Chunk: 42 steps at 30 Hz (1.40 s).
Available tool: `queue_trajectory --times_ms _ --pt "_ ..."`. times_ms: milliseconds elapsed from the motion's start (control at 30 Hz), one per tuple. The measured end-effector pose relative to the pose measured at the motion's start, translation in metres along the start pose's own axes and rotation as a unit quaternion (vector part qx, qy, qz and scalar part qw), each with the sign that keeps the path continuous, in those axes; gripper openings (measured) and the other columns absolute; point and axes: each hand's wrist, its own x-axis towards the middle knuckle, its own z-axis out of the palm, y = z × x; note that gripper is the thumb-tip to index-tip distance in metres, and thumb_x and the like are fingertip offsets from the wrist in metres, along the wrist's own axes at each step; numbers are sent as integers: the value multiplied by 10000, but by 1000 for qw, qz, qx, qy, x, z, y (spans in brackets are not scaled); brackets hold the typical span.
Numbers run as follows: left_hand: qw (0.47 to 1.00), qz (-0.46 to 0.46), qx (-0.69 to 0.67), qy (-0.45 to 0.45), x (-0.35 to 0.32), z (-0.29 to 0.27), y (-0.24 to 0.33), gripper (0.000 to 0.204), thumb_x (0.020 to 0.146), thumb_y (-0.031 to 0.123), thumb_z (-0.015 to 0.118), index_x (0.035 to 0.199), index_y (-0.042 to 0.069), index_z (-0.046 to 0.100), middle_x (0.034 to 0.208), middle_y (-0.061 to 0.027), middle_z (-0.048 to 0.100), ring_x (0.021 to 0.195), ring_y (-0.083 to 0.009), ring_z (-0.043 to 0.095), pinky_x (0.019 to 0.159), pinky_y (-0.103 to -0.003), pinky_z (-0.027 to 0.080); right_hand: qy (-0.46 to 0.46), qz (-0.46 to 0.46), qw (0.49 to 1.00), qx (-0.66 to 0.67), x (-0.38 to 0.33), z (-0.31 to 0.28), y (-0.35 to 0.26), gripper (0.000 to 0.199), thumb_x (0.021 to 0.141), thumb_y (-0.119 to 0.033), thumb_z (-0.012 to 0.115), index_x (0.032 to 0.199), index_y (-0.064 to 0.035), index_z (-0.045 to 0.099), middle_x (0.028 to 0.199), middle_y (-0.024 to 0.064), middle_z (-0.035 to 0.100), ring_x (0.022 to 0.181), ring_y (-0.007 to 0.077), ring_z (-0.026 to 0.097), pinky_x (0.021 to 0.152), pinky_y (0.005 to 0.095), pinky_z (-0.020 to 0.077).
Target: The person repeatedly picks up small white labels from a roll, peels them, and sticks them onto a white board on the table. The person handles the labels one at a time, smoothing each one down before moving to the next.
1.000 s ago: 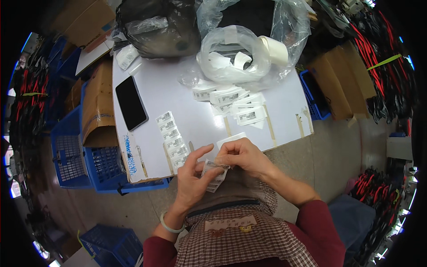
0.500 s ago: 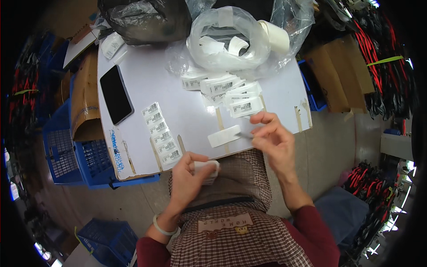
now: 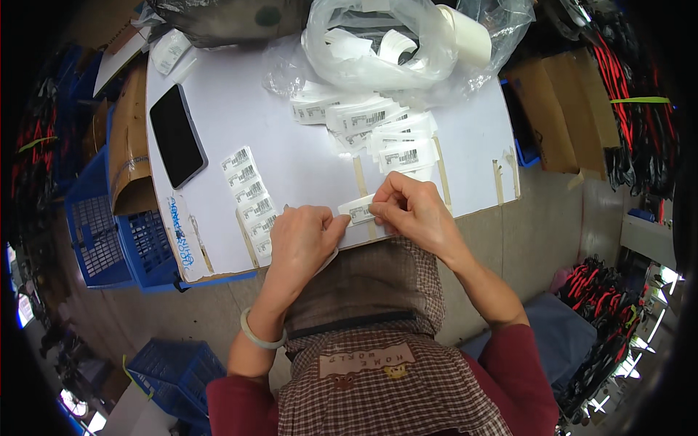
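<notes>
A white card (image 3: pixel 344 210) lies at the table's front edge, with a printed barcode label (image 3: pixel 359 213) over it. Fingers of my right hand (image 3: pixel 418 214) pinch the label's right end and are closed on it. My left hand (image 3: pixel 302 236) is at the card's left end, thumb and forefinger close to it. A white stack of cards (image 3: pixel 331 260) shows only as a sliver under that hand, held in its curled fingers. Left of it, a strip of barcode labels (image 3: pixel 247 190) lies on the table. Fanned piles of labelled cards (image 3: pixel 403 156) lie beyond my right hand.
A black phone (image 3: pixel 178 138) lies at the table's left. At the back stand a clear plastic bag (image 3: pixel 342 69) with white cards, a white roll (image 3: pixel 472 38) and a dark bag (image 3: pixel 233 22). Cardboard boxes (image 3: pixel 563 109) and blue crates (image 3: pixel 94 240) flank the table (image 3: pixel 283 160).
My right hand has brought the barcode label down and left onto the blank white card. My left hand has moved up to the card's left end, still holding the stack.
</notes>
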Motion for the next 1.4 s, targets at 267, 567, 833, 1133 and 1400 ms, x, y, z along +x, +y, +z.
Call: queue_trajectory --times_ms 267,567,833,1133,1400 --pt "997 -19 -73 -35 2 -2 -5 351 861 297 684 710 -18 713 482 -143 549 415 -209 540 472 -342 414 23 -24 999 -18 1 2 3 121 835 -63 686 820 13 593 615 106 630 534 198 620 510 324 469" --pt "1000 11 -14 16 3 -1 16 415 874 330 680 600 19 656 537 -193 569 493 -365 575 518 -441 447 94 -149 982 -69 -5 6 9 120 829 -88 688 852 -24 590 650 124 637 594 291 638 568 368 495" --pt "990 89 110 2 74 -4 52 342 829 295 720 642 8 712 514 -132 597 446 -272 545 496 -377 433 205 -109 918 -321 35 -46 4 319 746 -256 789 761 -9 588 610 150 635 586 310 670 523 409 492" --pt "947 -3 -299 -116 54 -24 45 336 922 272 631 849 -38 740 711 -98 688 618 -130 612 593 -281 483 159 -248 948 -120 -1 -31 -15 236 744 -161 816 834 -35 638 711 91 629 613 223 635 549 339 498" --pt "883 66 -447 -130 -2 -45 32 388 889 -33 643 1261 -62 535 954 -143 716 848 -118 681 725 -233 546 104 -261 959 38 -11 1 -23 167 767 -41 772 892 -9 665 851 91 657 749 212 651 665 308 520"
